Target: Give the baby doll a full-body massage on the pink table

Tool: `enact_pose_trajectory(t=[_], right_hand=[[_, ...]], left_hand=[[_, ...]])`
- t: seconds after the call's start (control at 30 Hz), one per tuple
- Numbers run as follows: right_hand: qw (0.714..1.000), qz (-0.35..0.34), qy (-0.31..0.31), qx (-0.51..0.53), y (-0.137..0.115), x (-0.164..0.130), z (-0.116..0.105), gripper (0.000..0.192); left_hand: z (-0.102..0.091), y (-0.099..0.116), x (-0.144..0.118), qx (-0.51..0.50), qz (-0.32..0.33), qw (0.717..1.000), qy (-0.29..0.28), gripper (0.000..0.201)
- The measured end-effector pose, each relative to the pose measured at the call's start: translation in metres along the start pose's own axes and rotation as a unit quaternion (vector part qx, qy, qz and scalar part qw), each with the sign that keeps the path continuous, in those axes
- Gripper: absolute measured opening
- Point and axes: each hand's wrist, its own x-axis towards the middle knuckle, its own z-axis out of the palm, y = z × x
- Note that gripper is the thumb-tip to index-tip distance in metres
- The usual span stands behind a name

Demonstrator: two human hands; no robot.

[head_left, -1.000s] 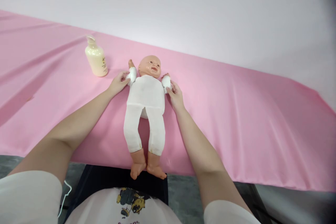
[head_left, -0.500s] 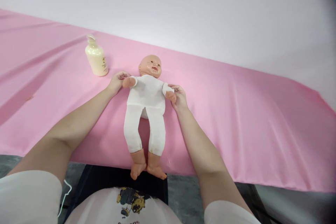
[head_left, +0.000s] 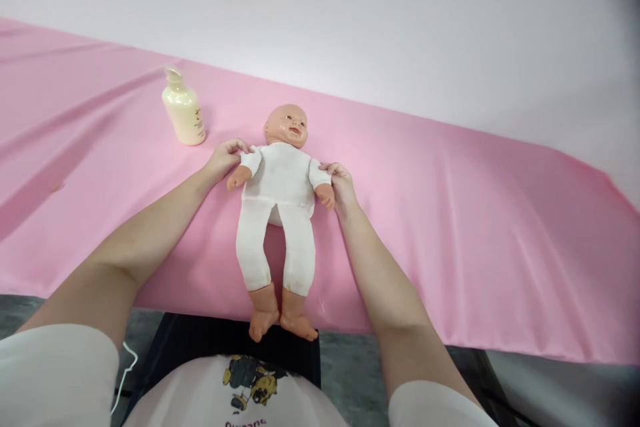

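A baby doll (head_left: 278,203) in a white suit is laid on its back near the front edge of the worktop (head_left: 450,227), which is covered by a pink cloth; the head points away from the person and the bare feet hang just over the near edge. Both doll arms are angled down along the body. The doll's sleeve on the left side is pinched by the left hand (head_left: 226,157), its grip closed on the fabric at the shoulder. The other sleeve is met by the right hand (head_left: 343,185), fingers curled against the upper arm (whether this grip truly clamps the sleeve or only rests on it cannot be told). A cream lotion bottle (head_left: 183,110) stands upright near the left hand, apart from the doll.
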Motion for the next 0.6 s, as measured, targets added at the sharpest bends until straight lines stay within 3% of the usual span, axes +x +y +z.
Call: enact_pose_trajectory(t=[0.1, 0.27, 0.43, 0.6], right_hand=[[0.999, -0.01, -0.001, 0.035, -0.001, 0.001, 0.003, 0.024], [0.995, -0.099, -0.016, 0.006, -0.001, -0.002, 0.008, 0.045], [0.977, -0.155, 0.019, -0.144, -0.004, -0.012, 0.008, 0.052], [0.969, -0.171, 0.038, -0.176, -0.006, -0.018, 0.011, 0.054]], left_hand=[[0.0, -0.003, 0.003, -0.003, 0.008, 1.0, 0.011, 0.026], [-0.001, -0.005, 0.004, 0.018, 0.026, 0.999, 0.018, 0.046], [0.001, 0.004, -0.006, 0.15, 0.047, 0.986, 0.049, 0.043], [0.006, 0.014, -0.012, 0.235, 0.083, 0.967, 0.055, 0.037]])
